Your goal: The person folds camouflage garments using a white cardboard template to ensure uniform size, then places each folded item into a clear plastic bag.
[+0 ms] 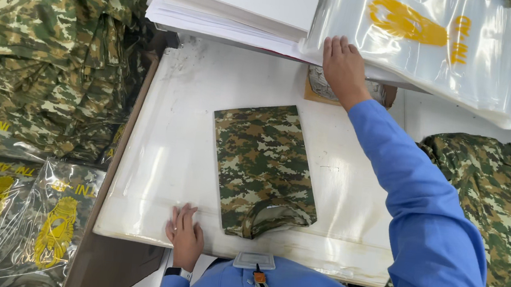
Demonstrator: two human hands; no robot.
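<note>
A folded camouflage shirt [262, 166] lies on the white work table [166, 147], collar toward me. My left hand [184, 234] rests flat on the table's near edge, just left of the shirt, fingers together, holding nothing. My right hand [342, 70], in a blue sleeve, reaches far forward and touches the lower edge of a stack of clear plastic bags with yellow print [430, 45]. Its fingers lie against the bags; whether they grip one I cannot tell.
A stack of white sheets [232, 2] sits at the table's far edge. A heap of camouflage shirts [44, 45] is at the left, with bagged shirts [13, 219] below it. More loose camouflage shirts [502, 207] lie at the right.
</note>
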